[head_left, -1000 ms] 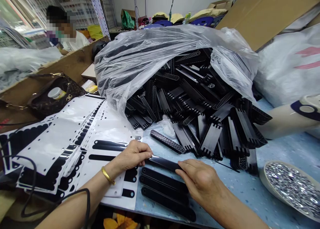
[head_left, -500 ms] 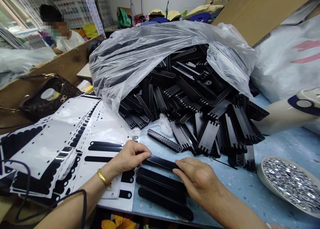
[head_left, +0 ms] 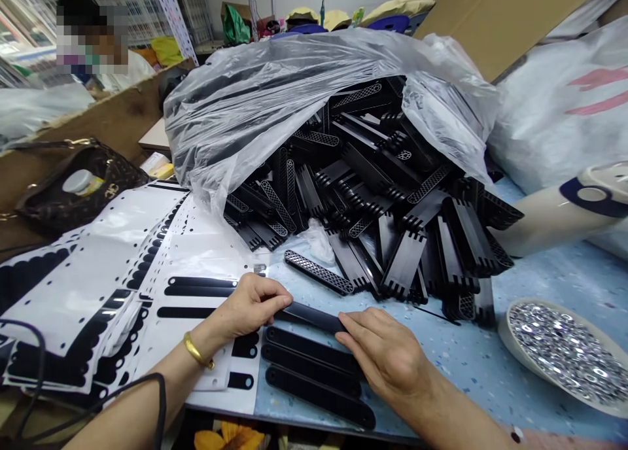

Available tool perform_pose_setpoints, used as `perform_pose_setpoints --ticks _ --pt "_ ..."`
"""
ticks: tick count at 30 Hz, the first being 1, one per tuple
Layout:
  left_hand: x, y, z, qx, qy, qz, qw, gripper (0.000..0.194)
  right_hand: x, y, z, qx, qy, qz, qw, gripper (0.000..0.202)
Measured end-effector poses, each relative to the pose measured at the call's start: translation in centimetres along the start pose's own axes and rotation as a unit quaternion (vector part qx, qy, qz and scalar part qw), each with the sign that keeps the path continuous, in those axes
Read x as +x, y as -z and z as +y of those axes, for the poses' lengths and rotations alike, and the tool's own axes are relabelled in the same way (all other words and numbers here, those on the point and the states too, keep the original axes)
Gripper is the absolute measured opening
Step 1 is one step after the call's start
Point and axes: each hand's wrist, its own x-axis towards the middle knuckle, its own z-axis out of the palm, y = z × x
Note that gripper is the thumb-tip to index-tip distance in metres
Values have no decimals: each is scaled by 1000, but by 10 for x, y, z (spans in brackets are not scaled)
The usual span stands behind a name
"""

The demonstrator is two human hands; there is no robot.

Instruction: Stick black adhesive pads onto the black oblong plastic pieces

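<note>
A long black strip [head_left: 314,316] is stretched between my two hands, just above the blue speckled table. My left hand [head_left: 258,301] pinches its left end between thumb and fingertips. At the other end, my right hand [head_left: 385,345] grips it with thumb below and fingers on top. Whether a second layer lies under the strip, I cannot tell. Three smooth black bars [head_left: 318,398] with rounded ends lie side by side just below it, partly behind my right hand. White sheets with black strip-shaped stickers [head_left: 196,286] lie beneath and beside my left hand.
A clear plastic bag [head_left: 230,110] spills a heap of black plastic bars [head_left: 407,263]; one lattice-backed bar [head_left: 318,271] lies apart. At right are a bowl of shiny metal rings [head_left: 569,352] and a cream-coloured cylindrical object [head_left: 554,221]. A handbag [head_left: 73,188], a cable [head_left: 161,404] and another person are at left.
The whole view has shifted slightly, so things sit a little further left and up. Both hands keep their hold on the strip, with little movement between them.
</note>
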Motion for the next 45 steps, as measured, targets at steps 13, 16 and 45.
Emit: perform_pose_setpoints --ticks 13,16,45 --pt "0 2 -1 16 1 -11 1000 29 2 4 7 72 -40 -35 996 19" --pt "0 2 -1 19 2 -12 1000 30 1 4 6 71 -35 -29 996 17" --pt "6 -5 -13 17 -18 -10 1000 33 -11 -24 -7 59 -436 113 891 56"
